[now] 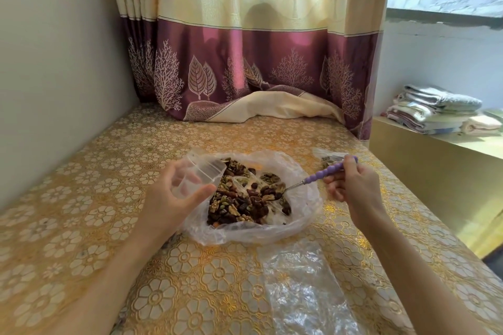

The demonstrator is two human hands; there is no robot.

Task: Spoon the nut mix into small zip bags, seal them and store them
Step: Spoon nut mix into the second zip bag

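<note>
A pile of nut mix [245, 196] with walnuts, raisins and green seeds lies in a big open clear plastic bag [302, 212] in the middle of the table. My left hand [174, 193] holds a small empty zip bag [201, 171], mouth open, at the pile's left edge. My right hand [351, 185] grips a spoon with a purple beaded handle [324, 173]; its metal bowl digs into the right side of the mix. Behind my right hand lies a small zip bag with nuts inside [328, 159].
The table has a gold floral cover [81, 226]. A crumpled clear plastic sheet [304, 288] lies near the front. A purple and cream curtain [245, 68] hangs at the back, a wall stands on the left, and folded cloths [435, 111] sit on a ledge at right.
</note>
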